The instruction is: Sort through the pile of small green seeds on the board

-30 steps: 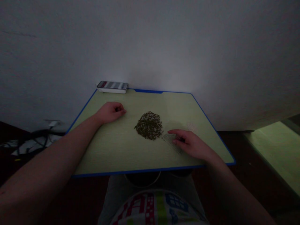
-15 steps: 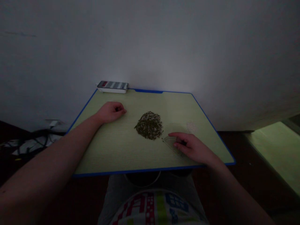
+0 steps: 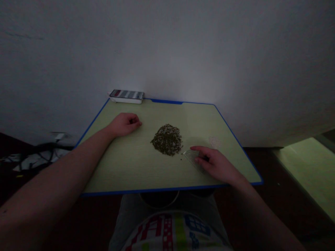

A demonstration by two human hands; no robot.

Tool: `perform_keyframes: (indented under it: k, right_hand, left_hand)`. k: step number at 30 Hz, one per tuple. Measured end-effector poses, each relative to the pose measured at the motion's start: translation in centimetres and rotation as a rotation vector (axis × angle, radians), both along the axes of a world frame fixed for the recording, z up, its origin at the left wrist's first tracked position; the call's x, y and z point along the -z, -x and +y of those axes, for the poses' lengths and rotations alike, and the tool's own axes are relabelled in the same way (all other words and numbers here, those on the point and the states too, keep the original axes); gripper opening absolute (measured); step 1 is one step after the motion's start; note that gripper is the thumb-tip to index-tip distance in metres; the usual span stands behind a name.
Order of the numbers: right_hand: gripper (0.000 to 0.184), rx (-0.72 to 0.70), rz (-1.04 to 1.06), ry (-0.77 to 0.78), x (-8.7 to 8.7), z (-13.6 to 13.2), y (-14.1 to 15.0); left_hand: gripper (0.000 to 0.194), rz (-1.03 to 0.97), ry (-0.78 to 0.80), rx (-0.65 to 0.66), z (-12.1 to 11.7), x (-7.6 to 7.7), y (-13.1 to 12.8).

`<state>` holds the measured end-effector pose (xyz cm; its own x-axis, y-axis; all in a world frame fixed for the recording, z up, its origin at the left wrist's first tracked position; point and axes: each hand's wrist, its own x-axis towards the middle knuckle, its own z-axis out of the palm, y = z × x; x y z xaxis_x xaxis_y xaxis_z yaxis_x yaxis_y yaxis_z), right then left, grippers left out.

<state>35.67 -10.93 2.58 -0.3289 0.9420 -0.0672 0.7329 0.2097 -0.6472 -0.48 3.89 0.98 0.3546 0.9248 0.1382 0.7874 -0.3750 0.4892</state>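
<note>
Heap of small dark-green grains (image 3: pixel 167 140), maybe seeds or beans, sits mid-table on the pale folding tabletop (image 3: pixel 125 170), paler bits mixed in, mostly at the far side. Kind of grain: too dim to tell. A stray grain (image 3: pixel 181 159) lies just off its near right edge. Right beside the heap, under my fingers, is a clear curved piece (image 3: pixel 192 159), lined with arcs; protractor or shallow dish, can't say which.

My right hand (image 3: pixel 213 162) is over that piece, index finger stretched along its far side, thumb bent nearer me. Pinching it or only pressing: can't tell. My left hand (image 3: pixel 125 124) rests loosely curled left of the heap, apart from it; nothing shows in it, palm hidden.

Step in hand, my read: working the clear piece at the heap's edge, perhaps parting grains. Next move calls for a light, low touch there and a steady left arm, so grains don't scatter.

Beyond my right hand, a thin patch of pale grains (image 3: pixel 215 142), well apart from the heap. Far left corner: phone (image 3: pixel 128 94) on a white box (image 3: pixel 128 100), against the wall (image 3: pixel 183 52). Black cables (image 3: pixel 42 150) lie off to the left; my printed shirt (image 3: pixel 167 233) shows below.
</note>
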Motion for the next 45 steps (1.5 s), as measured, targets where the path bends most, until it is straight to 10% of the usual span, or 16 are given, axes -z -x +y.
perform_keyframes:
  k: [45]
  right_hand:
    - [0.041, 0.118, -0.094, -0.09, 0.5, 0.7, 0.8]
  left_hand:
    - [0.033, 0.004, -0.022, 0.005, 0.3, 0.4, 0.2]
